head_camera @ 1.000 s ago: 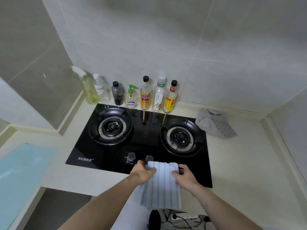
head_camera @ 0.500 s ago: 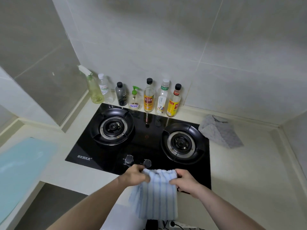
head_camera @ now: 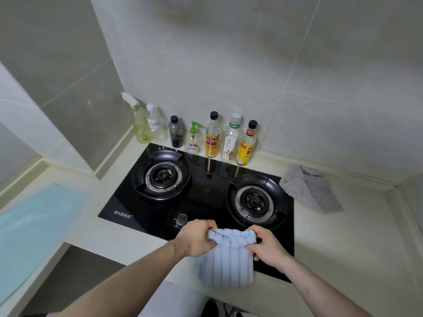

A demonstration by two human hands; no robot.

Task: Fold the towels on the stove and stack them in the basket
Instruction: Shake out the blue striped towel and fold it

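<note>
both hands grip the top edge of a blue striped towel (head_camera: pixel 225 261), left hand (head_camera: pixel 196 239) and right hand (head_camera: pixel 267 245) each clamped on a corner, the towel hanging over the front of the stove (head_camera: pixel 201 202). white chinese lettering marks the stove's front left corner, too small to read. bottles (head_camera: pixel 212 138) with chinese labels line the wall, and a grey towel (head_camera: pixel 311 188) lies on the worktop (head_camera: pixel 343 248) just right of the stove.

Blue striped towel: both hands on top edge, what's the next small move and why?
Probably lower it flat onto the stove front. The left hand and right hand grip the blue striped towel by its bunched top edge, the rest hanging over the counter edge; no basket in view.
</note>
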